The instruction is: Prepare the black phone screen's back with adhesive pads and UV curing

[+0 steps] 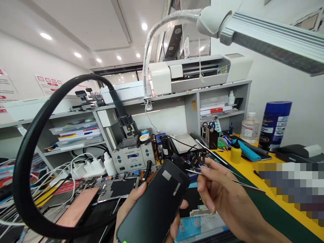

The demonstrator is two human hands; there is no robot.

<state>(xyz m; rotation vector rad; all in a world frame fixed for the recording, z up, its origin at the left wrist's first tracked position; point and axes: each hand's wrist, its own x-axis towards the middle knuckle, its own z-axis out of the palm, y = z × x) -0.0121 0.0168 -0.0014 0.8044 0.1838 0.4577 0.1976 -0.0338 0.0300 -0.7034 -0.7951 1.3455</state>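
Observation:
A black phone [152,209] with two small pale patches near its upper end lies tilted in my left hand [131,206], whose thumb and fingers wrap round its edges. Just right of the phone's upper end, my right hand [222,192] pinches thin metal tweezers [238,182]. Their tips point left toward the phone, and whether anything sits between them is too small to tell. Under the hands is a blue and clear plastic tray [188,229].
A thick black hose [19,168] loops at the left near a grey control station [135,157]. Phone parts and a copper-coloured panel [78,206] cover the left bench. Bottles, a blue spray can [275,125] and a yellow bottle [236,152] stand right. A lamp [273,40] hangs overhead.

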